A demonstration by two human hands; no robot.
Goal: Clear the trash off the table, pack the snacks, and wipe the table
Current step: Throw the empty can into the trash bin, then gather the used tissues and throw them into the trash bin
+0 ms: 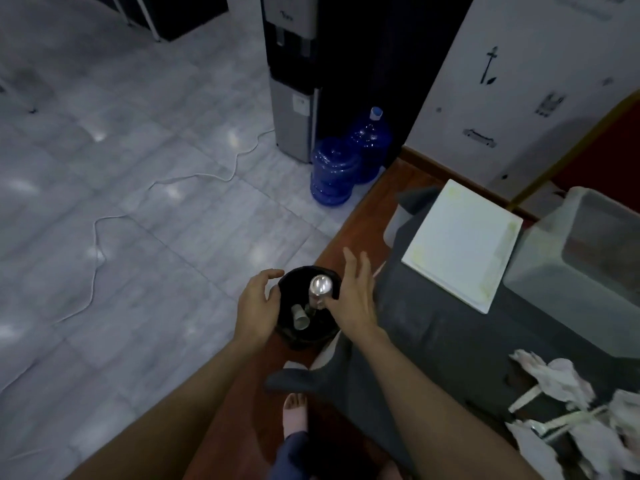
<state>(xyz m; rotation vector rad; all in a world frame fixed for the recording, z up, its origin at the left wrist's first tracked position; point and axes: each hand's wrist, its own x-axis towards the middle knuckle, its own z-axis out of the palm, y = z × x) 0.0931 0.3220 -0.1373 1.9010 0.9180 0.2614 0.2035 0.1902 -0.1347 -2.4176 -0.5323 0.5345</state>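
The left hand [256, 303], fingers loosely curled and empty, and the right hand [353, 292], fingers spread, flank a round black plastic trash bin [294, 336]. A shiny silver metal can [321, 287] sits in the bin's mouth. Crumpled white tissues [561, 379] lie on the grey-clothed table [450, 334] right of the bin.

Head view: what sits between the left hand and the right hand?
Between left hand and right hand: the black trash bin, with a shiny can and small cup inside, per the head view.
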